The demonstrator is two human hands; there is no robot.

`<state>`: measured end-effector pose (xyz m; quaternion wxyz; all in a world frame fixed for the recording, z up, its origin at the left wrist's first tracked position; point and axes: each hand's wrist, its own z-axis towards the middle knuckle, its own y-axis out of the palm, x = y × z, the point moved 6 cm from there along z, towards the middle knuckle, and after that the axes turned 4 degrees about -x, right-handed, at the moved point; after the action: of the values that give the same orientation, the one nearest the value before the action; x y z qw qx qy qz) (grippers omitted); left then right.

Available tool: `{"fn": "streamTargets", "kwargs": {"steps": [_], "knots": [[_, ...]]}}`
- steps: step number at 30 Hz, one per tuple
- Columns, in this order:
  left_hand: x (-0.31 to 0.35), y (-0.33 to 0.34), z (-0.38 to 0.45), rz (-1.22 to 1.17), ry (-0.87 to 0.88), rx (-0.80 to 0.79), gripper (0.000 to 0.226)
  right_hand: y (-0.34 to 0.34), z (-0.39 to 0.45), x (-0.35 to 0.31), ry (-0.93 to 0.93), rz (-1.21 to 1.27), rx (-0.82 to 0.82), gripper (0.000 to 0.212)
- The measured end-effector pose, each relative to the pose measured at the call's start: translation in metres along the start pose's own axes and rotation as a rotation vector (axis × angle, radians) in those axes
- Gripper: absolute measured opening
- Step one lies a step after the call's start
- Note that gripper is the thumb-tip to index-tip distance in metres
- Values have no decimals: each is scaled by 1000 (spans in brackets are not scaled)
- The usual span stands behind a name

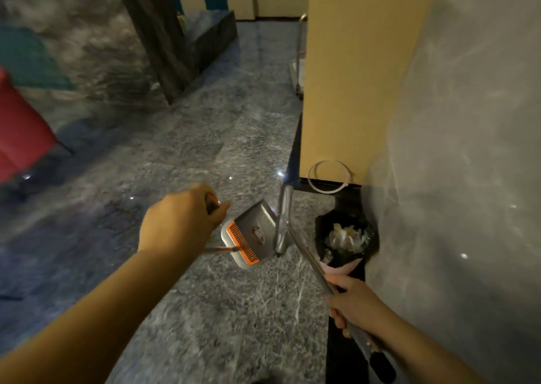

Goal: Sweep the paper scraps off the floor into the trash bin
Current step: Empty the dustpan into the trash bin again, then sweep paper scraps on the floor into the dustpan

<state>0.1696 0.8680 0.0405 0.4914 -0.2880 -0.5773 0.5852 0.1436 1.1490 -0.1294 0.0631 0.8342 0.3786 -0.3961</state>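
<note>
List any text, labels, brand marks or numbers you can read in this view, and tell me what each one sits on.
No readable text anywhere in this view.
Dustpan, held by the left hand: a small dark patch inside the pan, too blurred to say whether it is a label or debris.
Broom handle, held by the right hand: no visible marking.
Trash bin with black liner: no visible label.
Yellow cabinet panel: plain.

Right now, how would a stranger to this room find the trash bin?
Start at the yellow cabinet beside the grey wall. On the floor in that corner stands the trash bin, right of the dustpan. It alone has a black liner and white paper inside.
</note>
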Motion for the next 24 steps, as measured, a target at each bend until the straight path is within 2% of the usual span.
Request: {"fn": "streamTargets", "kwargs": {"steps": [5,10,14,18,22,24], "knots": [[-74,12,-34,-16,-215,-42,35,55,28,-26,22,-67,-110,49],[-147,5,-61,-43,-417,-41,33,123,50,-67,-13,-124,-192,48],[-205,-10,-85,-109,-571,29,32,183,68,-99,-41,-230,-258,50],[-254,-28,-112,-170,-710,108,30,246,84,-113,-47,-334,-302,38],[-302,-38,-148,-210,-853,158,30,302,94,-121,-50,-443,-381,46],[-324,-43,-167,-249,-933,211,31,326,98,-129,-48,-456,-428,39]]}}
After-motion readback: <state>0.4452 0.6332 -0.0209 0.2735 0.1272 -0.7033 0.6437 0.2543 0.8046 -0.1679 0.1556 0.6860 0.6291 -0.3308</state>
